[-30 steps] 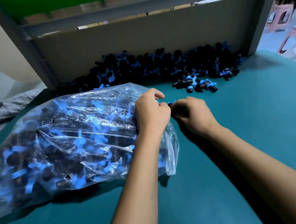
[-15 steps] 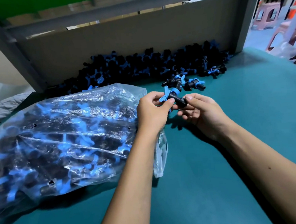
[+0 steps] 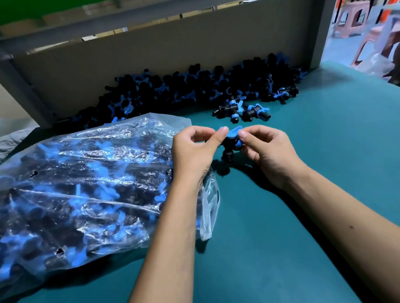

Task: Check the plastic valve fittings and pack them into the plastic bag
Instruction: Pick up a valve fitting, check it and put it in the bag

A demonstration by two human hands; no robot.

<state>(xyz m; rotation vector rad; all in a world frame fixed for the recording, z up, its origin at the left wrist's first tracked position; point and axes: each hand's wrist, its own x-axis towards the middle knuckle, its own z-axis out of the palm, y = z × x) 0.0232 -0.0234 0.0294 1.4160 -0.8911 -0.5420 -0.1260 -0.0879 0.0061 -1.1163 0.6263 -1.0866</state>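
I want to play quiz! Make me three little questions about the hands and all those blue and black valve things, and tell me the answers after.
1. True or false: both hands pinch one valve fitting by its blue handle.
2. Where is the plastic bag of fittings lying? A) under the left hand B) right of the right hand C) on the loose pile
3. Fill in: two separate fittings lie on the ____ table just in front of the pile.

Key: 1 true; 2 A; 3 teal.
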